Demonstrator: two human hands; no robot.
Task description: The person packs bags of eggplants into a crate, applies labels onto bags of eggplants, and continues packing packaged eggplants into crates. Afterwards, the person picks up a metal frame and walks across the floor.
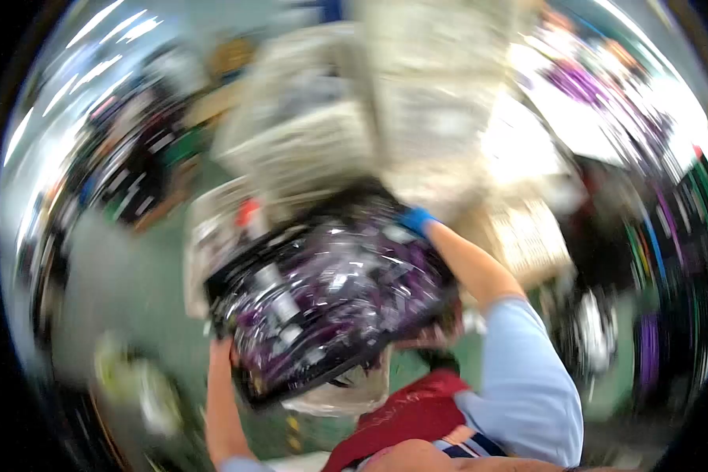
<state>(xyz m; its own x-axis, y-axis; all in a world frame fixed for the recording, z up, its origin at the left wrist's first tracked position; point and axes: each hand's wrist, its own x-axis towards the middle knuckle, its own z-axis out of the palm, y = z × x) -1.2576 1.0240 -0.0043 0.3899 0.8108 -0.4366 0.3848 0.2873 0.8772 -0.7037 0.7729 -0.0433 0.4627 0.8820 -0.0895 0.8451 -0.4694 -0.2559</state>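
A black crate (pixel 322 376) full of clear plastic bags with purple and dark contents (pixel 342 275) is held up in front of my body, tilted with its right side farther away. My right hand (pixel 418 221), in a blue glove, grips the far right edge of the crate. At the near left edge is my left hand (pixel 222 350), mostly hidden by the crate and blurred; its fingers are wrapped at the rim.
Pale wrapped stacks and sacks (pixel 315 149) stand just beyond the crate. A white table (pixel 566 110) with purple items is at the upper right. Dark racks (pixel 676 236) line the right side. Yellow-green bags (pixel 138 385) lie at the lower left.
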